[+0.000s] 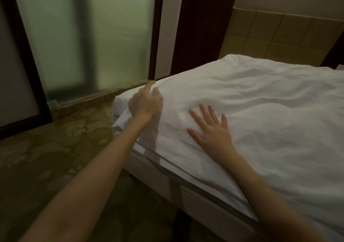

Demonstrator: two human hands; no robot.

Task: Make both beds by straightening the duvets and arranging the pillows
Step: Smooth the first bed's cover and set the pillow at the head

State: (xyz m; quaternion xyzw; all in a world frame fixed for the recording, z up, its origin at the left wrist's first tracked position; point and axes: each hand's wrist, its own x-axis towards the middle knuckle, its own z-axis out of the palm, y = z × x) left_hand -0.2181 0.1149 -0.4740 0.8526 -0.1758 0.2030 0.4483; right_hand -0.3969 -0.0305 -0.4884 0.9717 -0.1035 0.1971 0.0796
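Clearly, with the left hand [144,103] pinching the duvet [251,100] corner at the bed's foot and the right hand [209,125] pressing flat with fingers spread, a hard tug could drag fresh wrinkles or pull the corner off the mattress [121,103].

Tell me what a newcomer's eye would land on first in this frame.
Two bare arms reach over a white duvet that fills the right half. The left hand pinches the duvet's corner at the bed's near end, while the right hand lies flat on it, fingers spread. Behind, at left, stands a frosted glass door.
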